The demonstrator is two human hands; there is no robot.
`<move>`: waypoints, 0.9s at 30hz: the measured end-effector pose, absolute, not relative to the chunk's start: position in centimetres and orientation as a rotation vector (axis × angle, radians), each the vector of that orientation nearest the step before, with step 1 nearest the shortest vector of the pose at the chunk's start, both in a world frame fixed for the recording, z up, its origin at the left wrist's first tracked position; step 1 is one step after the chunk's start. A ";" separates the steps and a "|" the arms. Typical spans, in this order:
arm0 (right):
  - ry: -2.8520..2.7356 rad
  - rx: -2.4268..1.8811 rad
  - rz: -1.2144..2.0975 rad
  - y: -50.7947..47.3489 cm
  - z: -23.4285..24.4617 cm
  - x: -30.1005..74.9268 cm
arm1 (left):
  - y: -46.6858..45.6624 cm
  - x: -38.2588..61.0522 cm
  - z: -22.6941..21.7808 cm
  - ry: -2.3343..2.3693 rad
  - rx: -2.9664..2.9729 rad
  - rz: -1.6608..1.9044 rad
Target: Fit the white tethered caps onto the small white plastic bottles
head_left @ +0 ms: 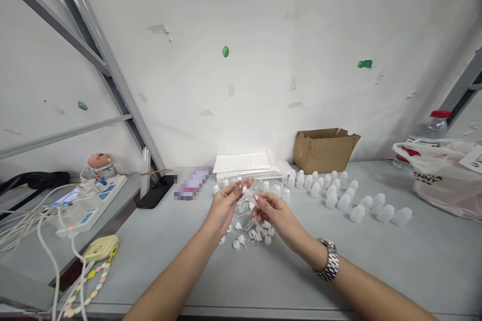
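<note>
Both of my hands meet over the grey table (376, 271) on a small clear plastic bottle (249, 195). My left hand (226, 204) pinches its upper end with fingertips. From below and the right, my right hand (274, 214), with a metal watch on its wrist, grips the bottle. Under the hands lies a loose heap of small white caps (253, 233). To the right, several white bottles (341, 198) stand in rows.
A stack of white flat packs (244, 163) and an open cardboard box (324, 149) sit at the wall. A plastic bag (444, 175) and a water bottle (429, 130) are far right. Power strips (88, 200), cables and a black phone (152, 195) lie left.
</note>
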State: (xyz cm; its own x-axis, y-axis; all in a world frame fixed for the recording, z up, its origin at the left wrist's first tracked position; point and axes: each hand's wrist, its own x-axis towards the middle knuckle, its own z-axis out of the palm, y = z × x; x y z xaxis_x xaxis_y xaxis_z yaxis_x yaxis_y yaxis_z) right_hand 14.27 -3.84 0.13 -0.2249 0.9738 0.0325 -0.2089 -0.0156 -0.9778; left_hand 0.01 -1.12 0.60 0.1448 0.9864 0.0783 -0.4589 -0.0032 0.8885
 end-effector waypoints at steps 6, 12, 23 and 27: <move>-1.212 -0.912 1.467 -3.6 -0.2 14.4 | -1.2 0.2 0.6 0.679 0.926 1.262; -1.046 -0.784 1.901 -3.3 -0.3 14.7 | -1.3 0.5 0.2 0.668 0.948 1.271; -1.162 -0.992 1.504 -3.1 -0.9 14.4 | -1.4 0.6 0.1 0.853 1.151 1.338; -1.096 -0.864 1.781 -3.1 -1.0 14.6 | -1.1 0.2 0.1 0.788 1.121 1.252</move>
State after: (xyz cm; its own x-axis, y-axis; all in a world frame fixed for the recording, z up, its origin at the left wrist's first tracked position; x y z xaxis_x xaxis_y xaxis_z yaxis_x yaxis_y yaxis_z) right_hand 14.60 -3.09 -0.97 -0.3989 0.9092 -0.1192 -0.3035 -0.2535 -0.9185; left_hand 0.22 -1.07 0.13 0.1863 0.9757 0.1151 -0.3187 -0.0508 0.9465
